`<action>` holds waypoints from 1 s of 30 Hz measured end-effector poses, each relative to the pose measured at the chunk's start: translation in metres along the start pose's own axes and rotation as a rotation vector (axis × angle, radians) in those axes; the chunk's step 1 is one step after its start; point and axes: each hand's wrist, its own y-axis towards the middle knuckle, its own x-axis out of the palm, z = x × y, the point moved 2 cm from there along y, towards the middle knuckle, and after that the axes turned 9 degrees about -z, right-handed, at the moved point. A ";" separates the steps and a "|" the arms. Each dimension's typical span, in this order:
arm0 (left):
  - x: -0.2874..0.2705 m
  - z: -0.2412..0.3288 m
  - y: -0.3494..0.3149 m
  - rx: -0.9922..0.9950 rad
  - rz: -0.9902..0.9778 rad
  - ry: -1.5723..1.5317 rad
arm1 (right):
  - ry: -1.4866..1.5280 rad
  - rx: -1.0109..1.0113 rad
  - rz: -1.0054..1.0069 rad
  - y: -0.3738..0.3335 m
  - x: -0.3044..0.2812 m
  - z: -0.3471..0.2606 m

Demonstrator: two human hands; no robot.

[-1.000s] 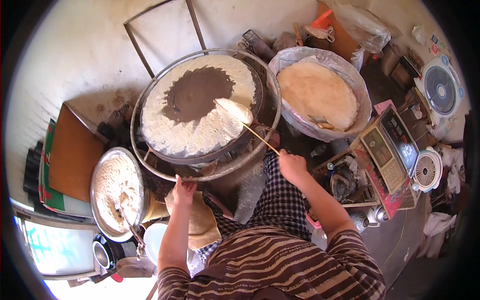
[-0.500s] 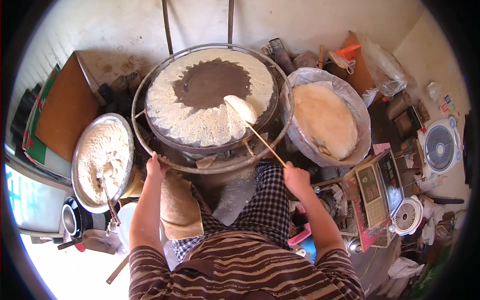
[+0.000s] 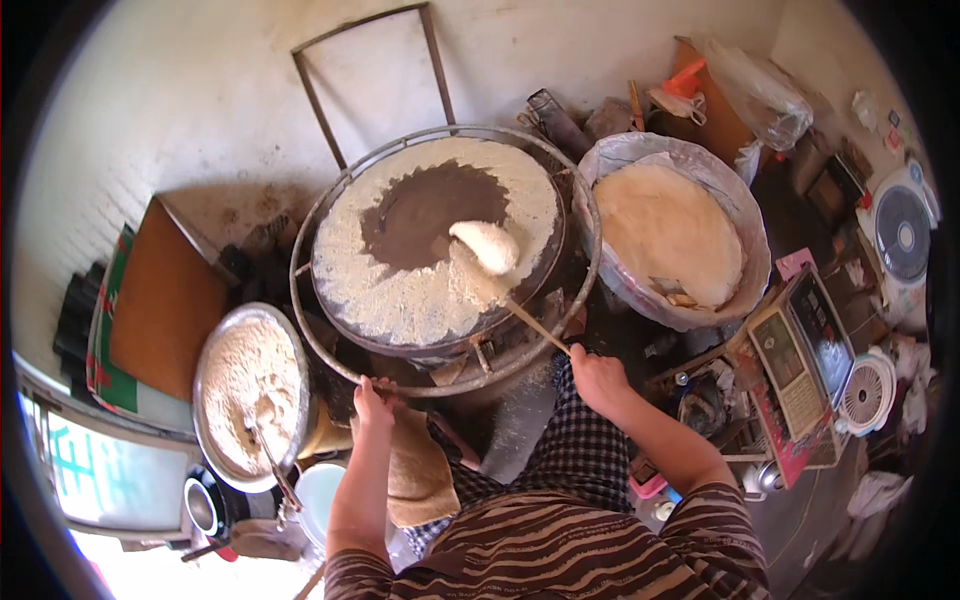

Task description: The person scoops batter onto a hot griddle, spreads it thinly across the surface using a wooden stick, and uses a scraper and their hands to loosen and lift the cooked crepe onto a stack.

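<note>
A large round dark griddle (image 3: pixel 420 215) stands in front of me, ringed with pale batter (image 3: pixel 400 300) around a bare dark centre. My right hand (image 3: pixel 592 378) grips a thin wooden stick (image 3: pixel 530 325) whose batter-covered spreader head (image 3: pixel 485 245) rests on the griddle right of centre. My left hand (image 3: pixel 372 400) holds the metal ring (image 3: pixel 330 345) that circles the griddle at its near edge. A tan cloth (image 3: pixel 415 470) lies on my lap below that hand.
A metal bowl of batter (image 3: pixel 250 385) with a ladle (image 3: pixel 265 450) sits at my left. A lined basin (image 3: pixel 680 230) of finished flatbreads stands to the right. Small fans (image 3: pixel 900 235), a box-like device (image 3: pixel 800 350) and clutter fill the right side. A brown board (image 3: pixel 165 295) leans at left.
The spreader head has swept over the lower right of the griddle, smearing batter inward. My left hand stays on the ring. The view has shifted with my head.
</note>
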 end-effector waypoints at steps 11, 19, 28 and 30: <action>-0.045 0.046 0.057 -0.009 0.070 -0.124 | 0.265 -0.048 -0.094 0.028 -0.003 -0.049; 0.016 -0.001 -0.046 -0.093 -0.277 -0.050 | 0.052 0.107 -0.016 0.037 -0.030 0.043; 0.010 0.004 -0.021 -0.021 -0.173 0.015 | -0.006 -0.089 -0.016 0.035 -0.015 -0.007; 0.001 0.021 -0.013 -0.020 -0.182 0.037 | -0.053 0.102 -0.065 0.034 -0.026 0.031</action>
